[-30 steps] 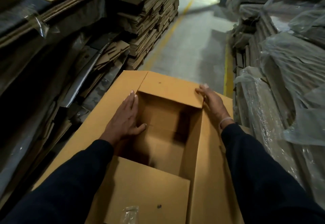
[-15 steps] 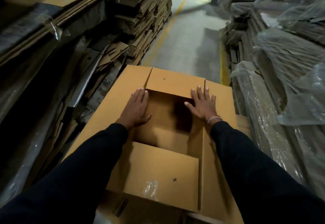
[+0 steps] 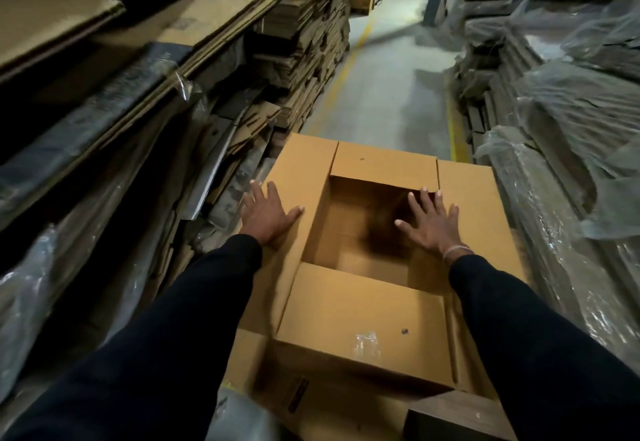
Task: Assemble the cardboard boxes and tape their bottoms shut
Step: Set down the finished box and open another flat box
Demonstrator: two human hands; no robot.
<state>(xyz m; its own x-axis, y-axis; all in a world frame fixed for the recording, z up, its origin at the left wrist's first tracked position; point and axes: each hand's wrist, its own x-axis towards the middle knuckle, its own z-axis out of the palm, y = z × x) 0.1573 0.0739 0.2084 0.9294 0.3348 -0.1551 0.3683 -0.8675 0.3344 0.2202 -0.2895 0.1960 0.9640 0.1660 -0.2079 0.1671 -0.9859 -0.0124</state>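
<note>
A brown cardboard box (image 3: 367, 309) stands in front of me with its opening upward. The far short flap (image 3: 382, 166) and the near short flap (image 3: 360, 319) are folded inward. Between them the hollow inside shows. My left hand (image 3: 268, 215) lies flat, fingers spread, on the left long flap (image 3: 301, 177). My right hand (image 3: 429, 220) is spread with straight fingers at the inner edge of the right long flap (image 3: 474, 205), partly over the opening. A scrap of clear tape (image 3: 363, 343) sticks to the near flap.
Stacks of flattened cardboard (image 3: 304, 42) line the left side. Plastic-wrapped bundles (image 3: 561, 135) fill the right. A grey floor aisle (image 3: 388, 87) with yellow lines (image 3: 453, 128) runs ahead. More cardboard lies under the box near me.
My left hand slid outward from the opening's edge onto the left flap. My right hand moved from the far flap's corner to the right flap's inner edge and spread its fingers. The view tilted down.
</note>
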